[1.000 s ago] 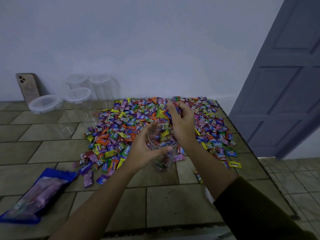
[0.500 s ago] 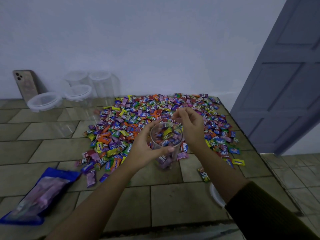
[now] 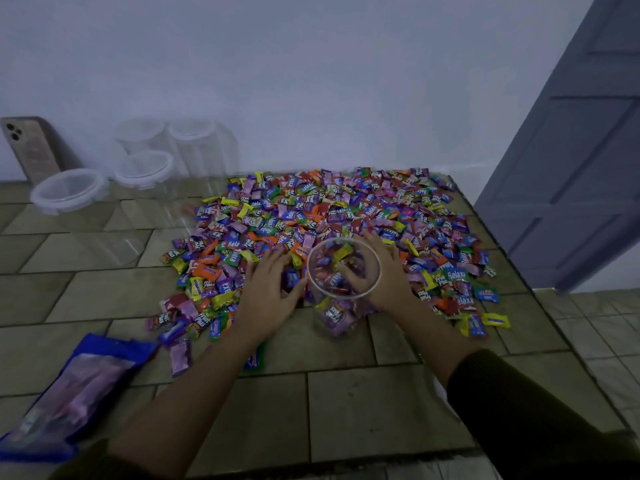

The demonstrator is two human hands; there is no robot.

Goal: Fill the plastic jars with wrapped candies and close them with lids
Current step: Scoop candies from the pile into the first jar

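Observation:
A clear plastic jar [image 3: 322,308] stands upright at the near edge of a big heap of wrapped candies [image 3: 311,209] and is partly filled with them. Its mouth is uncovered. My left hand [image 3: 266,289] lies just left of the jar, fingers spread over the candies, thumb close to the jar wall. My right hand [image 3: 388,275] lies just right of the jar, fingers spread on the heap, its thumb side seen through the clear wall. Neither hand holds anything that I can see.
Lidded clear jars stand at the back left: one near jar [image 3: 69,192], another jar [image 3: 143,168], a third jar [image 3: 197,140] by the wall. A phone [image 3: 31,147] leans on the wall. A blue bag [image 3: 79,393] lies front left. The tiled table's edge [image 3: 512,258] drops off near a grey door [image 3: 571,150].
My left hand has let go of the jar and dropped onto the candies beside it. My right hand has come down from over the jar's mouth to the heap on its right.

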